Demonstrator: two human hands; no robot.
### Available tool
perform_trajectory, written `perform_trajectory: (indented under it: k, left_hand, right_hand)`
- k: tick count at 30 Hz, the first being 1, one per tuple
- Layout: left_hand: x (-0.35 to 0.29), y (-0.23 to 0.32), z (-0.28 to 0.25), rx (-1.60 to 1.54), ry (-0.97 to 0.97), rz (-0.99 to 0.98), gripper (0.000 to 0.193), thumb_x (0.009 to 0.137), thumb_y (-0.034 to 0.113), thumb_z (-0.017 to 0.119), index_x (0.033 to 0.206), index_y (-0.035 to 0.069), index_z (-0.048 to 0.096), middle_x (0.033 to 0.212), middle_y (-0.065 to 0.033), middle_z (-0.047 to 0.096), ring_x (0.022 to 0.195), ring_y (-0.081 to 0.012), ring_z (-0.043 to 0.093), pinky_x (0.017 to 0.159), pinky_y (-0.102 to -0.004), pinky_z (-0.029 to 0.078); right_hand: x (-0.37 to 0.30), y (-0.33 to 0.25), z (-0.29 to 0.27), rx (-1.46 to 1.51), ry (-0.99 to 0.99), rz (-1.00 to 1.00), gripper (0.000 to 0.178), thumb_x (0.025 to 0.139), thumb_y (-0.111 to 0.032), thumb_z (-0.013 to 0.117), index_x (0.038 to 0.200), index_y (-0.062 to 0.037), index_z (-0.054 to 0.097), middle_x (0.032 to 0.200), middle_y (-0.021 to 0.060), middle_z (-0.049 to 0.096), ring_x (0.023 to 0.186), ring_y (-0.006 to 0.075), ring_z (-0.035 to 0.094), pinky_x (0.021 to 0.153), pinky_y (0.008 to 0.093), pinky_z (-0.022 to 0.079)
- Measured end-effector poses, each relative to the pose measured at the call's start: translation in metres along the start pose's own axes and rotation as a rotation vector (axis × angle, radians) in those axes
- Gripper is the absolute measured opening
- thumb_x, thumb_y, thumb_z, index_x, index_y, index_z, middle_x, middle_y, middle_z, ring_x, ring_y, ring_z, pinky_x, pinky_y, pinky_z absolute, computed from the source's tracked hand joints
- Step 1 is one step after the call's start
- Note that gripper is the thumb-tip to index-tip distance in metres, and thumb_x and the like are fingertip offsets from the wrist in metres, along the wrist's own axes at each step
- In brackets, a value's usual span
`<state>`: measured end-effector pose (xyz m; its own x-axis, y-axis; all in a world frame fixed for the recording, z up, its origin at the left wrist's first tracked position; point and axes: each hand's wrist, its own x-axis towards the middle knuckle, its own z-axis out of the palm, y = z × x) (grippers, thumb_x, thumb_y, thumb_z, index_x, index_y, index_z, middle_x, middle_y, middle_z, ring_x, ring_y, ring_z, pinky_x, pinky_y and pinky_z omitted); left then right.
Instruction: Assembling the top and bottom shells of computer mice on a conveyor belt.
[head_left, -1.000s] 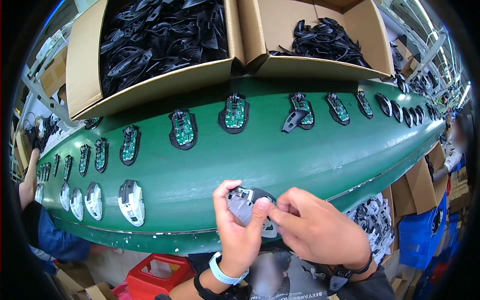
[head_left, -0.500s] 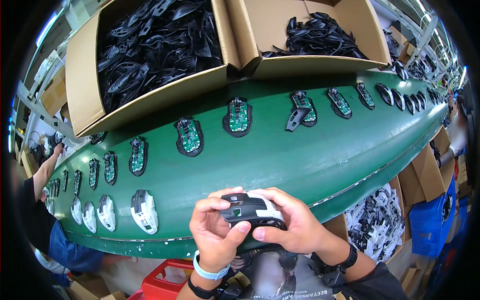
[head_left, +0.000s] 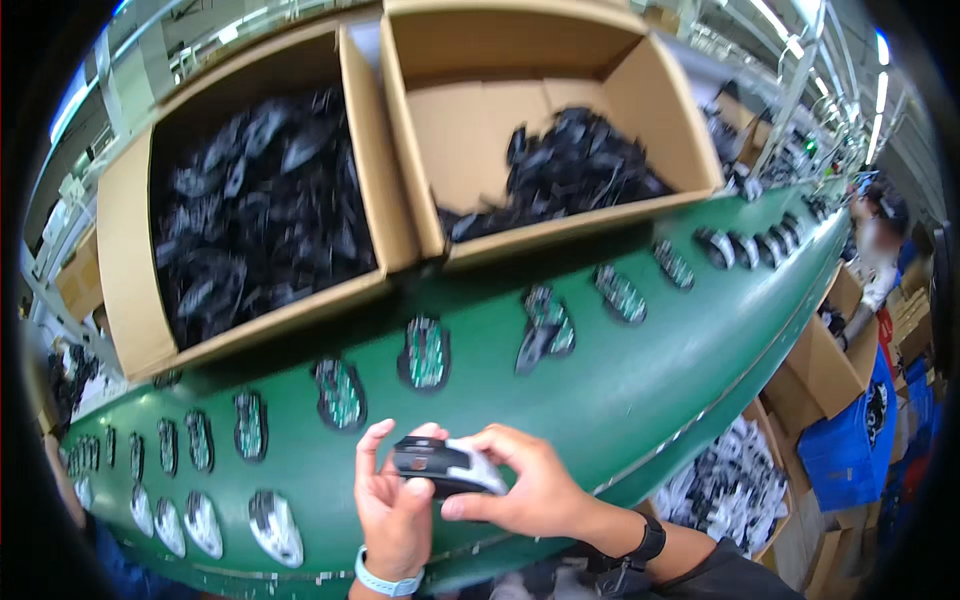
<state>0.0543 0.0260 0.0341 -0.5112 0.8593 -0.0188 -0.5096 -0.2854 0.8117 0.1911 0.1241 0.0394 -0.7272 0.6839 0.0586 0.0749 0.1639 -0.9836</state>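
Note:
A black and white computer mouse shell point(head_left: 455, 468) is held between my two hands above the green table point(head_left: 470, 540). My right hand point(head_left: 530, 485) grips its white end, thumb below and fingers on top. On the black end, my left hand point(head_left: 392, 520) has its thumb against the near side, with one finger raised off the shell. Beyond the hands lies a row of mouse bases with green circuit boards point(head_left: 427, 355). A loose black side piece point(head_left: 532, 350) leans over one of those bases. To the left rest several black and white shells point(head_left: 275, 528).
Two cardboard boxes of black plastic parts point(head_left: 260, 200) point(head_left: 575, 165) stand along the far side. At the lower right is a box of white and black pieces point(head_left: 730, 480), with a blue container point(head_left: 850, 450) beyond it. One person point(head_left: 880, 245) is at the far right; another's dark clothing point(head_left: 115, 560) shows lower left.
My view has tilted upward, so the boxes and table appear lower. The shell has been turned in my hands, and one left finger has lifted away from it.

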Motion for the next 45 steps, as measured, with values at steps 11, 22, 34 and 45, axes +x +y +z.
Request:
perform_trajectory:
  k: [11, 22, 34, 45]
  left_hand:
    - [0.077, -0.006, -0.008, -0.398, 0.011, -0.418, 0.047, 0.108, 0.041, 0.042, 0.134, 0.003, 0.053, 0.128, -0.0202, 0.06, 0.12, -0.0404, 0.058, 0.103, -0.0584, 0.048]
    - [0.047, -0.019, -0.022, -0.102, -0.097, -0.378, 0.044, 0.099, 0.02, 0.057, 0.139, 0.008, 0.043, 0.131, -0.021, 0.057, 0.121, -0.0506, 0.058, 0.1, -0.0751, 0.046]
    - [0.04, -0.03, -0.047, -0.471, 0.006, -0.483, 0.055, 0.102, 0.041, 0.048, 0.135, -0.002, 0.054, 0.109, -0.0206, 0.069, 0.091, -0.041, 0.07, 0.079, -0.0518, 0.059]
    - [0.037, -0.024, -0.031, -0.506, -0.061, -0.513, 0.046, 0.104, 0.032, 0.05, 0.133, -0.003, 0.054, 0.115, -0.0206, 0.069, 0.099, -0.0363, 0.072, 0.092, -0.0543, 0.059]
  right_hand:
    - [0.308, -0.006, -0.208, -1.192, -0.057, -0.193, 0.03, 0.082, -0.019, 0.073, 0.103, 0.0014, 0.073, 0.099, 0.0219, 0.073, 0.095, 0.0366, 0.071, 0.086, 0.0419, 0.057]
    - [0.332, 0.017, -0.192, -1.035, -0.301, -0.308, 0.017, 0.076, -0.01, 0.077, 0.089, 0.0002, 0.073, 0.089, 0.0204, 0.072, 0.087, 0.0344, 0.07, 0.078, 0.0415, 0.055]
    - [0.107, -0.03, -0.104, -0.2, -0.212, -0.252, 0.029, 0.09, 0.006, 0.056, 0.117, -0.0053, 0.055, 0.099, 0.0042, 0.053, 0.085, 0.014, 0.053, 0.078, 0.0286, 0.046]
    - [0.076, 0.03, -0.042, -0.045, -0.338, -0.597, 0.075, 0.068, -0.032, 0.09, 0.116, -0.0091, 0.038, 0.107, 0.0155, 0.04, 0.099, 0.027, 0.042, 0.091, 0.0417, 0.04]
